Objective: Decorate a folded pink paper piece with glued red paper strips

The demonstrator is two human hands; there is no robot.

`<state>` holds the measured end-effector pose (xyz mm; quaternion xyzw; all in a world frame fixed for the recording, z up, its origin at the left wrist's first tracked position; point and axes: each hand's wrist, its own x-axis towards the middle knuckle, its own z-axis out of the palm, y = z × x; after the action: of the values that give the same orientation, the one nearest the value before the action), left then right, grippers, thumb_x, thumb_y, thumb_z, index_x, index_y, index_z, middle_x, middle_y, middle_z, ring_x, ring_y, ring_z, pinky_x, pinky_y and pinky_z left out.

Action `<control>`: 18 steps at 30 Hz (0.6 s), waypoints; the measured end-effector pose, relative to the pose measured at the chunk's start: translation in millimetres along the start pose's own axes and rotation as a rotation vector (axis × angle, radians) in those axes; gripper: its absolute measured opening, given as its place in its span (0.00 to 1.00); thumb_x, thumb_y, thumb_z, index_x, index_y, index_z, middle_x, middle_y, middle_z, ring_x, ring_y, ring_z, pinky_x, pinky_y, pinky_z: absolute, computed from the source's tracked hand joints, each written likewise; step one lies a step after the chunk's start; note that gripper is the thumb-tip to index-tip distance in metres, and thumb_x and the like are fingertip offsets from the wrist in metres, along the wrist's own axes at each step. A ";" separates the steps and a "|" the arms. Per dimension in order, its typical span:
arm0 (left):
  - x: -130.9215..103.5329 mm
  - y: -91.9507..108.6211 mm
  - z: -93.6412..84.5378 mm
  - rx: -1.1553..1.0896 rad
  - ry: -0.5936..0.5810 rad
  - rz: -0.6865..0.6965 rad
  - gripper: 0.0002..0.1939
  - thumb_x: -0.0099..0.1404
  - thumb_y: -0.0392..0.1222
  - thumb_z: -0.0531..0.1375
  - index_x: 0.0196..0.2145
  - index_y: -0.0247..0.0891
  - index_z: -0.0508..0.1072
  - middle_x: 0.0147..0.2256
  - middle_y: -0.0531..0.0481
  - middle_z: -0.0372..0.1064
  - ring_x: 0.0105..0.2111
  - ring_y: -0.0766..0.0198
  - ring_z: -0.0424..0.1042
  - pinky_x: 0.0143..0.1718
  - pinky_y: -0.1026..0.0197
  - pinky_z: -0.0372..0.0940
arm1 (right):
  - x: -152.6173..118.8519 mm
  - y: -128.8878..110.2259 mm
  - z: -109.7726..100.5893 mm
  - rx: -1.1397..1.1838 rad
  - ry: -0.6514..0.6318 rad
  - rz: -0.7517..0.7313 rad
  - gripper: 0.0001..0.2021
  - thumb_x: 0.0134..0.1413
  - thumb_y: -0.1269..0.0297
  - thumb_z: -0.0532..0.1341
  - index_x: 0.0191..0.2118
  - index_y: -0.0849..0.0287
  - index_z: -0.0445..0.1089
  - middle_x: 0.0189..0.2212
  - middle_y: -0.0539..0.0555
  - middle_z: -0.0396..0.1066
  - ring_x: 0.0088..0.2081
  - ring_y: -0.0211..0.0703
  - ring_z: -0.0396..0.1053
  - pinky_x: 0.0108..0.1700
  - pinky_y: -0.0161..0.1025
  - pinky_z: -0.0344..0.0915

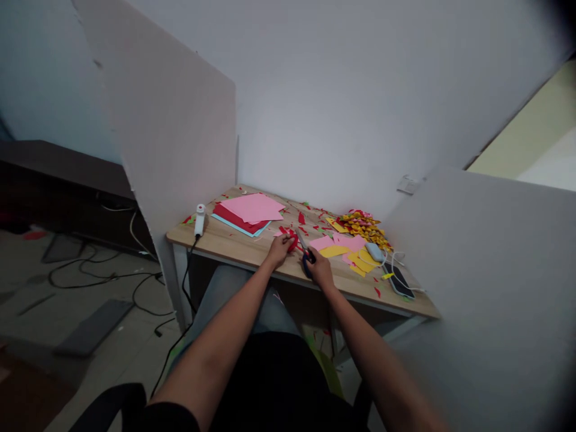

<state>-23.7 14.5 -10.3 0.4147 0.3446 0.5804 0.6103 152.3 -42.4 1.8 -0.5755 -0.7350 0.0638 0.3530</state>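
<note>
My left hand pinches a small piece of red paper above the front part of the wooden table. In my right hand is a pair of scissors with dark blue handles. Their blades point up and left, close beside the red paper; whether they touch it I cannot tell. Pink paper pieces and yellow paper pieces lie to the right of the scissors. Sheets of pink paper, red and light blue are stacked on the left.
At the back right is a heap of yellow and red paper pieces. A phone, white cable and small pale box lie at the right end. A white corded device stands at the left edge. Red scraps litter the tabletop. Partitions flank it.
</note>
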 end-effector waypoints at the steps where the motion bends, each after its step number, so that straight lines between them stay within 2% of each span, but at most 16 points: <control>1: -0.1 0.0 -0.7 -0.007 0.011 0.005 0.19 0.71 0.47 0.61 0.55 0.36 0.70 0.52 0.42 0.70 0.47 0.56 0.74 0.47 0.48 0.73 | -0.2 0.6 0.5 -0.006 0.012 0.017 0.23 0.58 0.51 0.62 0.57 0.54 0.71 0.44 0.57 0.80 0.45 0.51 0.77 0.49 0.43 0.70; 6: -2.2 2.4 -3.5 -0.024 0.036 0.030 0.20 0.71 0.47 0.61 0.56 0.36 0.70 0.53 0.42 0.70 0.48 0.56 0.73 0.48 0.48 0.73 | 0.0 -2.3 1.7 -0.021 0.033 0.010 0.24 0.59 0.51 0.61 0.58 0.57 0.69 0.44 0.59 0.79 0.46 0.52 0.76 0.49 0.44 0.69; 12: -6.0 5.1 -4.5 -0.012 0.035 0.036 0.19 0.71 0.48 0.61 0.55 0.36 0.70 0.52 0.42 0.70 0.48 0.56 0.73 0.48 0.48 0.73 | 0.1 -8.5 0.3 -0.039 0.047 -0.067 0.27 0.58 0.52 0.61 0.59 0.62 0.65 0.49 0.64 0.73 0.52 0.56 0.69 0.55 0.53 0.65; 18: -5.1 4.5 -3.5 0.009 0.024 0.018 0.19 0.71 0.47 0.61 0.55 0.36 0.70 0.52 0.42 0.70 0.48 0.56 0.73 0.48 0.48 0.73 | 2.9 -5.0 2.7 -0.019 -0.009 -0.123 0.26 0.56 0.54 0.63 0.58 0.60 0.67 0.51 0.63 0.73 0.53 0.54 0.69 0.59 0.50 0.63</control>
<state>-29.2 9.7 -7.9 0.4136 0.3509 0.5892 0.5988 146.5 -40.6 3.6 -0.5324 -0.7709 0.0375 0.3475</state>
